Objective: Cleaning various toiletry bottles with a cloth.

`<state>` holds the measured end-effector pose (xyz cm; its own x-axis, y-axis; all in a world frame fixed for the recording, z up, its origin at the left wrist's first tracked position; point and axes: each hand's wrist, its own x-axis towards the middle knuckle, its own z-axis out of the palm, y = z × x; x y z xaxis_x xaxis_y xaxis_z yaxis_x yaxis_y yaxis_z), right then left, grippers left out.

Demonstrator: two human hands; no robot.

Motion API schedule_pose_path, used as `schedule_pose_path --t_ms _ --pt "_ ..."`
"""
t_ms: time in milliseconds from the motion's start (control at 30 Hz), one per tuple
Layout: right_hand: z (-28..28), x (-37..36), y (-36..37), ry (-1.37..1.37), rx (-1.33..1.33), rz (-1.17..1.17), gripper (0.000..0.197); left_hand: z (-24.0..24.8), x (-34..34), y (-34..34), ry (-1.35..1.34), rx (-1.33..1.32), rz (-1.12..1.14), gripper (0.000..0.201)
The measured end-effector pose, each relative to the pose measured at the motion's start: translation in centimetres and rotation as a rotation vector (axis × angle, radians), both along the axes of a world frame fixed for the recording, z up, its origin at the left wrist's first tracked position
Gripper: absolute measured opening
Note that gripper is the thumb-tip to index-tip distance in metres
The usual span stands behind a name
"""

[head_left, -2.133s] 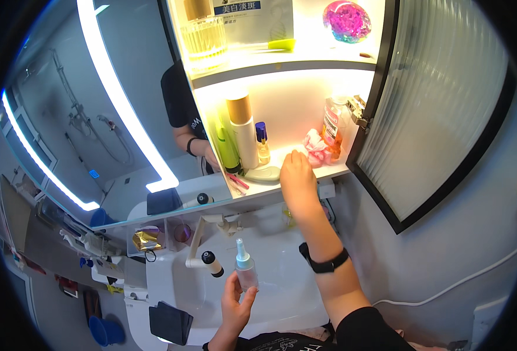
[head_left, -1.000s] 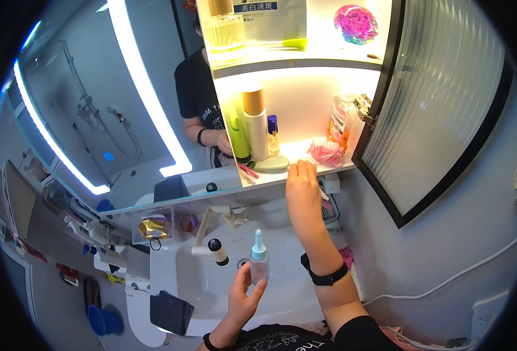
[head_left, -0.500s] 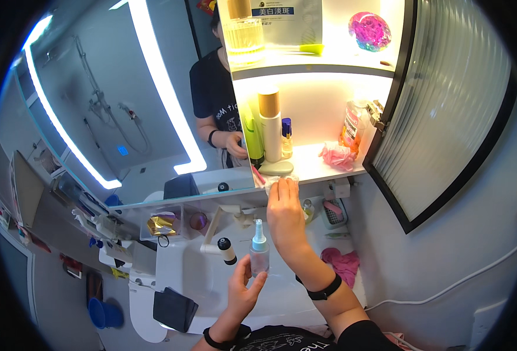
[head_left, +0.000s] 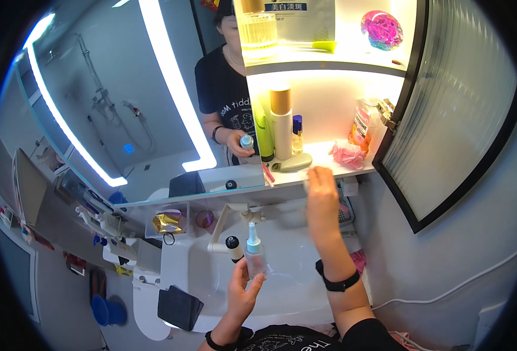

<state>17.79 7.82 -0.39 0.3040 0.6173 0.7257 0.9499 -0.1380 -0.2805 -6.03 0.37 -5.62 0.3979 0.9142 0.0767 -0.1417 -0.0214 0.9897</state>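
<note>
Over the washbasin, my left hand (head_left: 244, 295) grips a small clear bottle (head_left: 256, 262) with a light-blue pump top, held upright. My right hand (head_left: 323, 202) is at the front edge of the lit cabinet shelf (head_left: 320, 169), its fingers bent down on a white wipe, mostly hidden and blurred. Just left of those fingers lies a flat grey-green oval object (head_left: 293, 162). Behind it stand a white bottle with a wooden-looking cap (head_left: 281, 126), a small blue-capped bottle (head_left: 297, 134) and a green tube (head_left: 264, 136). A pink mesh bath puff (head_left: 348, 154) sits to the right of the fingers.
An orange mouthwash bottle (head_left: 362, 127) stands at the shelf's right end, beside the open ribbed-glass door (head_left: 451, 128). Below are the white basin (head_left: 203, 275), a faucet (head_left: 223, 228) and a plastic box with gold wrapping (head_left: 167, 222). The mirror (head_left: 124, 105) fills the left.
My right hand has slid right along the shelf edge, from below the grey-green object to near the bath puff. That object has shifted or turned slightly. The left hand keeps its bottle.
</note>
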Motion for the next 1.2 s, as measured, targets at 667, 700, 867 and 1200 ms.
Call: schedule_pose_path --t_ms 667,700,867,1200 --pt "-0.7 -4.9 1.7 0.363 0.216 0.233 0.014 0.3 0.0 -0.8 0.023 0.011 -0.008 0.045" --pt "-0.7 -4.9 2.0 0.372 0.209 0.215 0.014 0.3 -0.2 -0.8 0.021 -0.015 0.001 0.044" --pt "0.0 -5.1 2.8 0.367 0.200 0.164 0.013 0.1 -0.2 -0.8 -0.005 -0.073 0.006 0.045" --pt "-0.2 -3.2 0.2 0.362 0.203 0.063 0.012 0.0 0.3 -0.5 0.035 0.006 -0.010 0.042"
